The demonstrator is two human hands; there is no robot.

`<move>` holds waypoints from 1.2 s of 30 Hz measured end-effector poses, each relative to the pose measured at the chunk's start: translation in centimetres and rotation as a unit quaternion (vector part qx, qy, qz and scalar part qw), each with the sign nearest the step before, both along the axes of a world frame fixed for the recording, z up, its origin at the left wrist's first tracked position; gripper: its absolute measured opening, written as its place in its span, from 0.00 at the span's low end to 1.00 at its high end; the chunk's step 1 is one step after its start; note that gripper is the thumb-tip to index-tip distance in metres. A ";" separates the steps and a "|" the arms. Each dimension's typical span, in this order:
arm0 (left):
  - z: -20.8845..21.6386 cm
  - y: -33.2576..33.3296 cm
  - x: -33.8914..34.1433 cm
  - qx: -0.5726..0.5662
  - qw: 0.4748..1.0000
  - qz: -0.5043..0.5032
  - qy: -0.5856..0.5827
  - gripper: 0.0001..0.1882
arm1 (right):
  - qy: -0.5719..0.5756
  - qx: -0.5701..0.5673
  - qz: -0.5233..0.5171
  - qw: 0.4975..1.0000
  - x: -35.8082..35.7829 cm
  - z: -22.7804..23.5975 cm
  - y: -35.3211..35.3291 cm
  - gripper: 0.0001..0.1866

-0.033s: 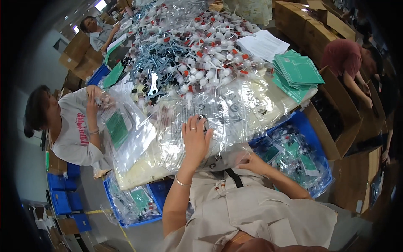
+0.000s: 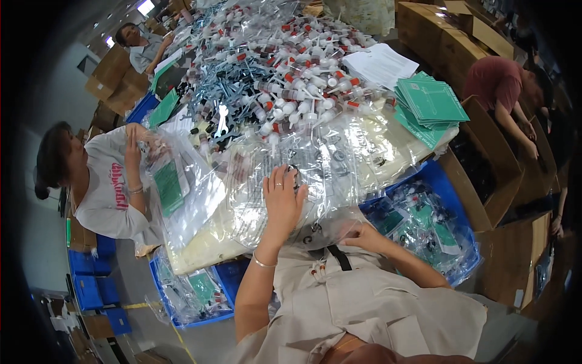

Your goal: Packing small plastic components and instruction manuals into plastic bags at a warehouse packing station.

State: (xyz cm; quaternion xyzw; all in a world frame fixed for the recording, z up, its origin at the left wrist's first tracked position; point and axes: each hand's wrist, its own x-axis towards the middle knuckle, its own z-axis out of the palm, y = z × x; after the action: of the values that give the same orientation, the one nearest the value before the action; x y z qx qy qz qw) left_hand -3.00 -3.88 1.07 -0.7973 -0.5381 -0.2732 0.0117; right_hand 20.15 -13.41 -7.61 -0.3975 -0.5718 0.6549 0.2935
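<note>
My left hand (image 2: 282,200) lies on clear printed plastic bags (image 2: 333,161) at the near side of the table, its fingers stretched out. Close to the table's front edge, my right hand (image 2: 362,235) has thumb and fingers pinched at the lower edge of a clear plastic bag (image 2: 318,233). Beyond the bags rises a big heap of small bottles with white nozzles and red parts (image 2: 312,85). Grey metal wrenches (image 2: 233,82) are piled to its left, with one shiny wrench (image 2: 223,120) nearest the bags.
Green leaflets (image 2: 430,103) and white sheets (image 2: 381,65) lie at the right. Blue bins of filled bags stand below the table, one right (image 2: 470,242) and one left (image 2: 200,320). A co-worker (image 2: 109,176) handles a bag at left; another bends over a cardboard box (image 2: 494,188).
My hands stay where they were. The co-worker at the left has shifted a hand slightly over the bag there.
</note>
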 end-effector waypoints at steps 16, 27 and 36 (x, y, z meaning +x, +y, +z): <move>0.7 1.8 -1.4 -0.008 0.999 -0.029 0.042 0.23 | 0.370 0.068 0.217 0.901 7.3 22.4 3.7 0.13; -0.6 -0.6 -2.4 0.024 0.995 -0.036 -0.094 0.23 | 0.497 0.051 0.338 0.798 -10.3 26.8 14.2 0.15; -2.7 -11.0 -16.0 -0.316 0.893 -0.091 -0.306 0.19 | -0.008 -0.020 0.213 0.977 -8.4 13.1 18.7 0.11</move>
State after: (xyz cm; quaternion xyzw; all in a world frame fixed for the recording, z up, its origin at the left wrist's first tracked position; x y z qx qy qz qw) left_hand -19.03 -14.89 -1.68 -0.6814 -0.4980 -0.3188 -0.4313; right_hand 11.74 5.25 5.47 -0.2774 -0.6324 0.7106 0.1348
